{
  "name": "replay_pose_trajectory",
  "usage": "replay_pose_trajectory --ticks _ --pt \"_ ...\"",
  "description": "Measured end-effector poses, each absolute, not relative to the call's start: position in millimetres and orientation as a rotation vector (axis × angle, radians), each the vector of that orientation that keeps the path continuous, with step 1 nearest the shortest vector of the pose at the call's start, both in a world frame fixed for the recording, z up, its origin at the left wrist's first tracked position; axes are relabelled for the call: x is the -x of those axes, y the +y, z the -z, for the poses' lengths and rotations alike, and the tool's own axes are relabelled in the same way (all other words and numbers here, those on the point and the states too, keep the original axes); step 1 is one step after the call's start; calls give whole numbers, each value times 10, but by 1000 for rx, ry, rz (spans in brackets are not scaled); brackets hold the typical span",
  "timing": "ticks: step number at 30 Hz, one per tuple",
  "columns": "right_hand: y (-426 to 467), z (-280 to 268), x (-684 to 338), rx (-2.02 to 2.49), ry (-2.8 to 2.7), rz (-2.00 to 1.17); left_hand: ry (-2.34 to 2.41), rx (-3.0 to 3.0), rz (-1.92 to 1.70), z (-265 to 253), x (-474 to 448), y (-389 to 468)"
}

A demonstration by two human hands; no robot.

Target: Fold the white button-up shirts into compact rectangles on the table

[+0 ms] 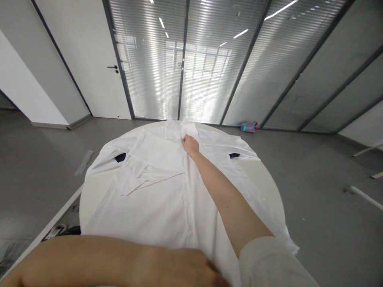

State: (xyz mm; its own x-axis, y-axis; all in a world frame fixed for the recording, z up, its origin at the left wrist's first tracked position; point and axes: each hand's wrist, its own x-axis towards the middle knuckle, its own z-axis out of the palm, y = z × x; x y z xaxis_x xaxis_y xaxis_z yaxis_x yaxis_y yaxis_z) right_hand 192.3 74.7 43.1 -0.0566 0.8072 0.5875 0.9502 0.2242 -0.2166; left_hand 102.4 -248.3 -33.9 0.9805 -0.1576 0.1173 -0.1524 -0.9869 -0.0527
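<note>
A white button-front shirt (149, 207) lies spread front side up, its collar at the far side and its sleeves out to both sides. My right hand (190, 145) reaches across to the collar area and is closed on the shirt beside the front opening, just below the collar. Close to the camera, my left hand (191, 265) crosses the lower front of the shirt. Its fingers look curled, but they are blurred and partly cut off by the bottom edge, so what they hold is hidden. Dark patches (120, 158) show at the sleeves.
Under the shirt stands a round cream table (272, 183). A blue and red object (249, 127) lies on the grey floor by the glass partition. On the left are a white door (86, 59) and a clear strip (84, 162) on the floor. White furniture legs (366, 198) show at right.
</note>
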Motion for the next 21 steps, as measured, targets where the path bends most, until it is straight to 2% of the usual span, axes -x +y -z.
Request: replay_pose_trajectory --ticks 10,16,21 --pt "636 -447 -2015 1536 -1976 229 28 2752 465 532 -1353 -1850" --pt "323 -183 -2255 1242 -2369 417 -162 2782 434 640 -1278 -1900" --pt "391 -177 -2256 1359 -2454 287 -187 2773 404 699 -1301 -1956"
